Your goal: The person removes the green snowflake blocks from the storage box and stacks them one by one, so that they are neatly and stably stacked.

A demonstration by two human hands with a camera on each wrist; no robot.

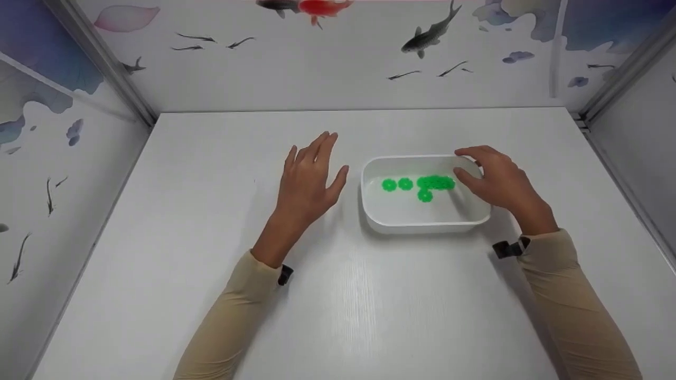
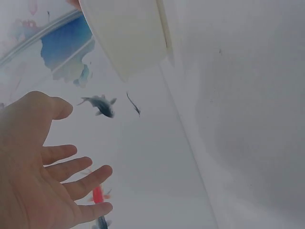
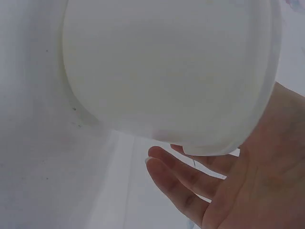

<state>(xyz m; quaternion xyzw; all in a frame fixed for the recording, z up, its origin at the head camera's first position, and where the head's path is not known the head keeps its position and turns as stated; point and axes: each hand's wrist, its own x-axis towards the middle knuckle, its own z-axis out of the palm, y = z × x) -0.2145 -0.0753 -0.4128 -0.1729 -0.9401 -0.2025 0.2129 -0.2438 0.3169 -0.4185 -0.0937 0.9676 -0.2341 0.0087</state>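
Observation:
A white rectangular tray (image 1: 426, 227) stands on the white table, with several small green flower-shaped discs (image 1: 425, 195) on its floor. Some discs lie clustered to the right, others apart on the left. My left hand (image 1: 306, 179) hovers left of the tray, fingers spread and holding nothing; the left wrist view shows its bare palm (image 2: 33, 167). At the tray's right end is my right hand (image 1: 499, 177), thumb over the inside and forefinger near the far rim. In the right wrist view its loosely bent fingers (image 3: 178, 188) are outside the tray wall (image 3: 167, 71); the thumb is hidden.
White panels printed with fish (image 1: 432, 34) and blue-purple blots enclose the back and sides of the table (image 1: 338, 306). Metal frame posts (image 1: 105, 58) stand at the corners. Dark wrist cameras (image 1: 509, 249) sit at both cuffs.

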